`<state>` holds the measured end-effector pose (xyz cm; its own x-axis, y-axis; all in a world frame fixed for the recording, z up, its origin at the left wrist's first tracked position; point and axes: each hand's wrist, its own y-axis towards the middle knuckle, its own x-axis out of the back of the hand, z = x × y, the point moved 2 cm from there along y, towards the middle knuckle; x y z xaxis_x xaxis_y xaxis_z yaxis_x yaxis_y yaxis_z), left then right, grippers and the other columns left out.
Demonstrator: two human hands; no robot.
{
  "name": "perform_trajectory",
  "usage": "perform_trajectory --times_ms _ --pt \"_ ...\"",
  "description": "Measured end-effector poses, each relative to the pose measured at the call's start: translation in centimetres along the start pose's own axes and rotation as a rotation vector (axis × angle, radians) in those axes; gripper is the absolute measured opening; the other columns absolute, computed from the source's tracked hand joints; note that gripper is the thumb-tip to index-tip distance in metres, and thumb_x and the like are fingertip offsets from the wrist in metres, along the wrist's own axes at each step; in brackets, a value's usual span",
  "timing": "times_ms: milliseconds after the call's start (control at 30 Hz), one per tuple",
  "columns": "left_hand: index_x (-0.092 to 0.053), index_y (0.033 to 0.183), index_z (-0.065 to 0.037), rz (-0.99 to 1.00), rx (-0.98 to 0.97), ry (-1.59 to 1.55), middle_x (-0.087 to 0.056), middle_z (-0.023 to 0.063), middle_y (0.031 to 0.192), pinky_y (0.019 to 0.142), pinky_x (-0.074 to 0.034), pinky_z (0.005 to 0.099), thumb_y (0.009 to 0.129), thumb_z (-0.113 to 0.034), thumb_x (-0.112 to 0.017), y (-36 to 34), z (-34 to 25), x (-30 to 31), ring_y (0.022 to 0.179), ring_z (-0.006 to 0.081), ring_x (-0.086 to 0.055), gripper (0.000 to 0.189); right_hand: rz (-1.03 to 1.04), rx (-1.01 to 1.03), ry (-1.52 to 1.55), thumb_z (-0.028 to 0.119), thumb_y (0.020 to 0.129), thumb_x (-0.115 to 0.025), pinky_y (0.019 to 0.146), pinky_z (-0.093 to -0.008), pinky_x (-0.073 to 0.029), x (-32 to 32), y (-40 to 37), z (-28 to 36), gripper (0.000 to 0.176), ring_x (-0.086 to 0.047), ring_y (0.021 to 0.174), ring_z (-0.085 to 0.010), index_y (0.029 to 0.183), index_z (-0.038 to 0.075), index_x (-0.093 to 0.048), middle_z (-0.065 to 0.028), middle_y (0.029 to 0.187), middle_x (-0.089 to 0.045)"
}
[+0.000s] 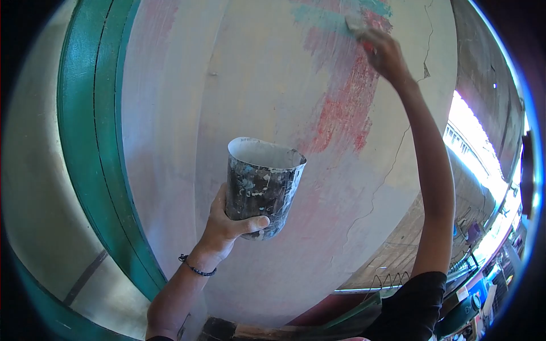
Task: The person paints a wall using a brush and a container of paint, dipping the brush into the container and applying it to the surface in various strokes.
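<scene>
My left hand (pixel 224 223) is wrapped round a dark, paint-splattered can (pixel 263 193) with whitish paint coating its inside. It is held upright in front of the wall (pixel 250 96). Up high, my right hand (pixel 384 54) is closed on a paintbrush (pixel 357 26), most of whose handle is hidden by the fingers. The brush tip touches or nearly touches the wall, beside a teal patch (pixel 324 20). Below and around it are streaky red patches (pixel 346 116) under a thin whitish coat.
A green frame (pixel 102 113) runs down the left side. The wall has a long crack (pixel 392 165) and a small chipped hole (pixel 425 71). At the lower right are wire hangers (pixel 392 279), a dark green cylindrical object (pixel 459 314) and assorted clutter. Bright daylight enters through an opening (pixel 469 133).
</scene>
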<state>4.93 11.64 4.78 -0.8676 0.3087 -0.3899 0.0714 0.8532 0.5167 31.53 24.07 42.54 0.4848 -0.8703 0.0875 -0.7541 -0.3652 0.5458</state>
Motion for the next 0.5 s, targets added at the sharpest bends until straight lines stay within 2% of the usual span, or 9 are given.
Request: perform_trajectory --times_ms 33,67,133,200,267,333,400,500 --pt "-0.041 0.141 0.000 0.004 -0.001 0.003 -0.062 0.0128 0.124 0.104 -0.056 0.0380 0.067 -0.019 -0.095 -0.1 -0.1 0.0 0.118 0.0225 -0.064 0.093 0.071 -0.033 -0.048 -0.007 0.084 -0.067 0.084 -0.0466 -0.058 -1.0 -2.7 0.2 0.023 -0.069 0.100 -0.0391 0.104 0.006 -0.068 -0.0157 0.109 -0.070" --pt "-0.041 0.141 0.000 0.004 -0.003 0.005 -0.062 0.0126 0.124 0.104 -0.055 0.0381 0.068 -0.020 -0.094 -0.2 -0.2 0.0 0.118 0.0223 -0.064 0.093 0.155 -0.071 -0.028 -0.007 0.082 -0.070 0.085 -0.0440 -0.060 -1.0 -4.5 1.8 0.028 -0.069 0.102 -0.0376 0.106 0.008 -0.069 -0.0146 0.114 -0.070" --pt "-0.041 0.141 0.000 -0.003 -0.003 0.016 -0.062 0.0123 0.124 0.104 -0.055 0.0383 0.068 -0.020 -0.094 -0.3 -0.2 0.4 0.118 0.0222 -0.065 0.093 0.094 -0.033 0.111 -0.008 0.076 -0.072 0.085 -0.0429 -0.061 -0.4 -7.2 6.7 0.033 -0.070 0.106 -0.0355 0.105 0.008 -0.069 -0.0138 0.117 -0.070" --pt "-0.041 0.142 0.000 -0.009 0.009 0.027 -0.062 0.0121 0.125 0.103 -0.055 0.0382 0.067 -0.020 -0.094 -0.4 0.3 0.8 0.118 0.0221 -0.065 0.093 0.160 0.008 0.166 -0.004 0.074 -0.075 0.088 -0.0417 -0.061 0.3 -9.7 11.0 0.034 -0.069 0.112 -0.0337 0.106 0.008 -0.068 -0.0125 0.122 -0.069" --pt "-0.042 0.141 0.000 -0.031 0.038 0.017 -0.062 0.0118 0.126 0.103 -0.055 0.0380 0.067 -0.019 -0.094 -0.7 0.2 0.6 0.118 0.0225 -0.065 0.092 0.209 0.055 0.129 0.001 0.074 -0.077 0.090 -0.0407 -0.061 1.0 -11.8 15.2 0.034 -0.069 0.113 -0.0357 0.106 0.004 -0.066 -0.0176 0.123 -0.068" --pt "-0.043 0.141 -0.001 -0.036 0.053 0.011 -0.062 0.0117 0.126 0.103 -0.055 0.0380 0.067 -0.018 -0.094 -0.8 0.3 0.4 0.118 0.0227 -0.065 0.091 0.234 0.006 0.174 0.002 0.073 -0.077 0.085 -0.0402 -0.062 1.9 -12.5 18.7 0.034 -0.070 0.107 -0.0334 0.104 0.002 -0.066 -0.0163 0.118 -0.067" --pt "-0.044 0.141 -0.001 -0.040 0.061 0.014 -0.063 0.0118 0.127 0.104 -0.054 0.0382 0.068 -0.018 -0.093 -1.0 0.7 0.5 0.118 0.0227 -0.065 0.090 0.364 -0.087 0.320 -0.004 0.075 -0.080 0.081 -0.0409 -0.062 2.5 -13.3 20.6 0.035 -0.072 0.102 -0.0319 0.106 0.001 -0.067 -0.0158 0.118 -0.070" --pt "-0.044 0.142 -0.002 -0.017 0.079 0.015 -0.063 0.0111 0.128 0.105 -0.054 0.0388 0.070 -0.017 -0.093 -1.0 0.8 0.5 0.119 0.0221 -0.065 0.089 0.410 -0.301 0.598 -0.001 0.082 -0.075 0.074 -0.0407 -0.059 3.5 -11.8 22.0 0.024 -0.071 0.086 -0.0290 0.106 0.001 -0.069 -0.0169 0.102 -0.071"
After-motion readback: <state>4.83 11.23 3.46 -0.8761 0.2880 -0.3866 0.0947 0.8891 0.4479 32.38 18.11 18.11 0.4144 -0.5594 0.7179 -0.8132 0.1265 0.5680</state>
